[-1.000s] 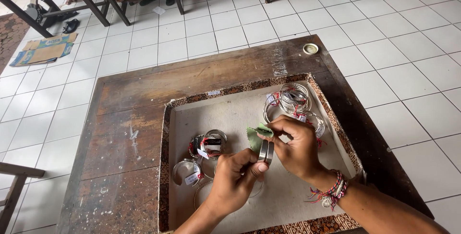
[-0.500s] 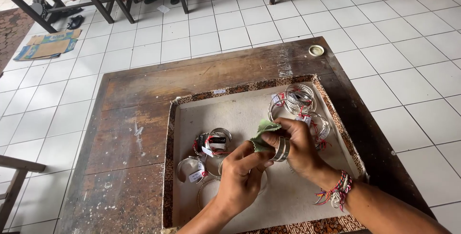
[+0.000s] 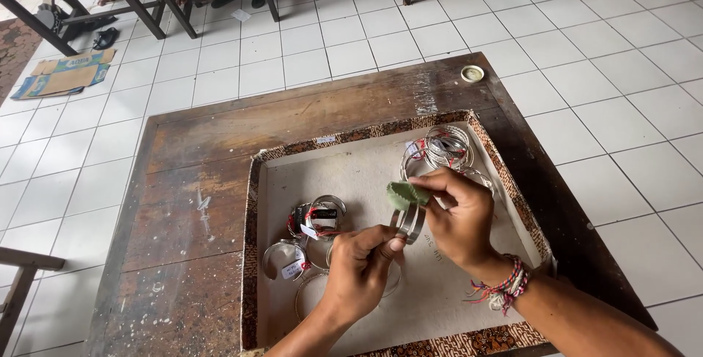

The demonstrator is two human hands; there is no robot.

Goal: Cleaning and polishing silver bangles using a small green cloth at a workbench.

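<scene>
From the head camera, the left hand pinches a silver bangle between closed fingertips, above the shallow tray on the wooden table. The right hand presses a green cloth on the bangle's top, fingers curled tight. Both hands hide the bangle's lower part. More bangles lie behind, tags unreadable. The forearms are cut off below.
</scene>
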